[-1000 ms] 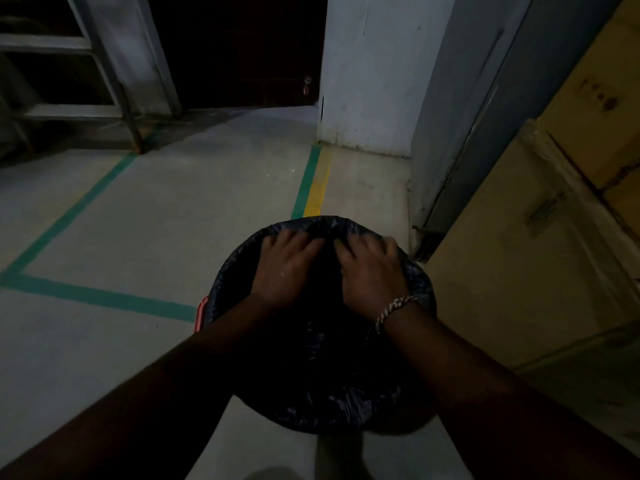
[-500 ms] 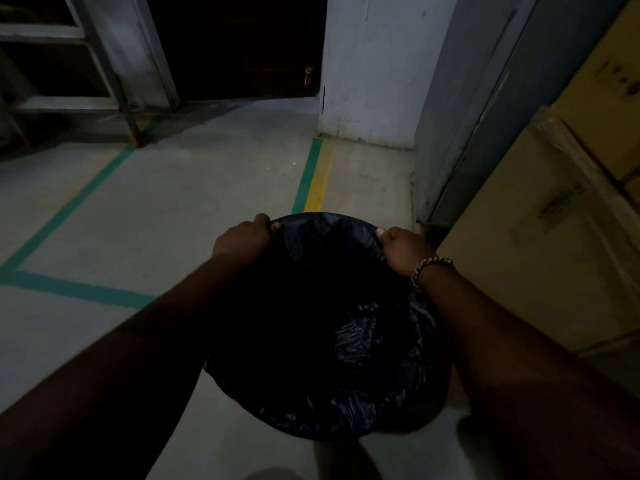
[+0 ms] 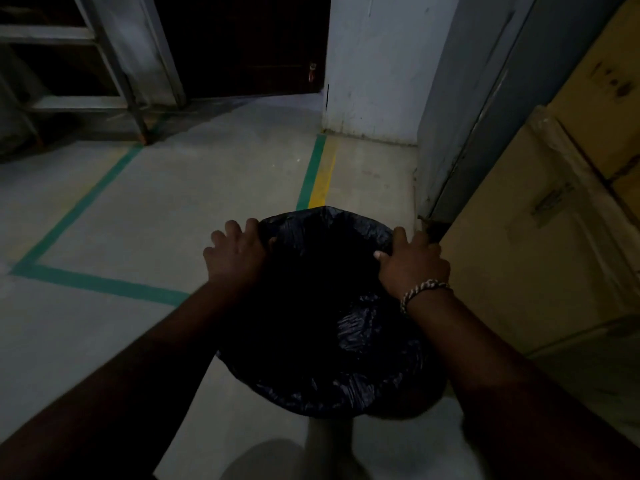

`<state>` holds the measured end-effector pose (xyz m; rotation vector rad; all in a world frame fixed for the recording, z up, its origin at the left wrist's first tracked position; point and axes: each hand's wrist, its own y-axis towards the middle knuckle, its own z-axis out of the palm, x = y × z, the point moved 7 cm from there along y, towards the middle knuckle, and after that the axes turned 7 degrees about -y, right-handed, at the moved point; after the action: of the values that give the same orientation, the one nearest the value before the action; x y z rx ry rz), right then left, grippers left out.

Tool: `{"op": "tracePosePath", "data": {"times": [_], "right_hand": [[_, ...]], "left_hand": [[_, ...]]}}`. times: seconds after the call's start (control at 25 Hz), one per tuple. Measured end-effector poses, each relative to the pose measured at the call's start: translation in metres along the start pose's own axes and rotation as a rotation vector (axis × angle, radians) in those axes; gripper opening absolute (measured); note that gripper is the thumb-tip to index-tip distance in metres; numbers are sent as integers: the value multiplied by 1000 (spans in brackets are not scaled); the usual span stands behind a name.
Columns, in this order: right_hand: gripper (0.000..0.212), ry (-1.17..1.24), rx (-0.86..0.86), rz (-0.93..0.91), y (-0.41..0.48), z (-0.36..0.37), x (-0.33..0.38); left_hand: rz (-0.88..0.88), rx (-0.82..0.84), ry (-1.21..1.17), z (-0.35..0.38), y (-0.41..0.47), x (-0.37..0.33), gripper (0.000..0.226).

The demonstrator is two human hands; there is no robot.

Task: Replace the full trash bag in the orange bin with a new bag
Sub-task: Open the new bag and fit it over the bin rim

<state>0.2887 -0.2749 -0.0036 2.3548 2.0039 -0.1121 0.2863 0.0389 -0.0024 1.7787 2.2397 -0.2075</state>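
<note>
Both bare arms are stretched forward and down. The left hand (image 3: 235,252) has its fingers splayed out, and the right hand (image 3: 414,266) curls over the trash bag (image 3: 349,327) edge, thumb inward.

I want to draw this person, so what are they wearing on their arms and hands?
No sleeves show: both arms are bare as far as the picture reaches. The left hand has no glove, ring or band that I can see. The right hand is gloveless too, but its wrist carries a pale bracelet of small links or beads.
</note>
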Motion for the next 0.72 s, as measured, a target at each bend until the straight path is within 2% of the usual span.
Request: {"op": "tracePosePath", "data": {"times": [0.12,0.2,0.32,0.48,0.72], "right_hand": [[59,13,119,87,-12,13,-19],[55,46,132,82,-17,20,-23],[44,61,51,82,-18,21,-23],[40,85,6,92,-7,7,-27],[49,223,51,74,-10,-6,-28]], "left_hand": [[-172,23,1,1,-20,23,38],[-218,70,-88,8,-28,32,26],[-128,22,-135,9,-28,29,24],[-45,-66,-143,0,-8,15,24],[-15,-20,-186,1,7,14,25]]}}
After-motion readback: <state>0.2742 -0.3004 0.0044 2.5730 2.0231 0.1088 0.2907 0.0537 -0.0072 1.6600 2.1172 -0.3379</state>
